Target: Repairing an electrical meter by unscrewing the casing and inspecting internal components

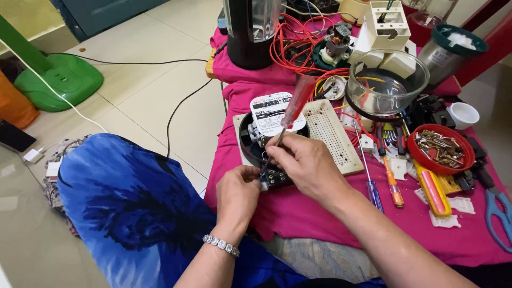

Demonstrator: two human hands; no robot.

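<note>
Red-handled screwdriver (292, 114) tilted, tip at black meter (266, 144) terminals, on cream board (333, 140)

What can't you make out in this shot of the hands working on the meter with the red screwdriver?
- Head view: screwdriver tip, hidden behind the right hand.
- Terminal block of the meter: mostly covered by both hands; the left hand hides its near edge.
- Screws in the red bowl: too small to tell apart.
- Blue scissors: cut off by the right edge.

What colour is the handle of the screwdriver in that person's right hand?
Translucent red. The screwdriver in the right hand shows best, and only, in the head view.
</note>
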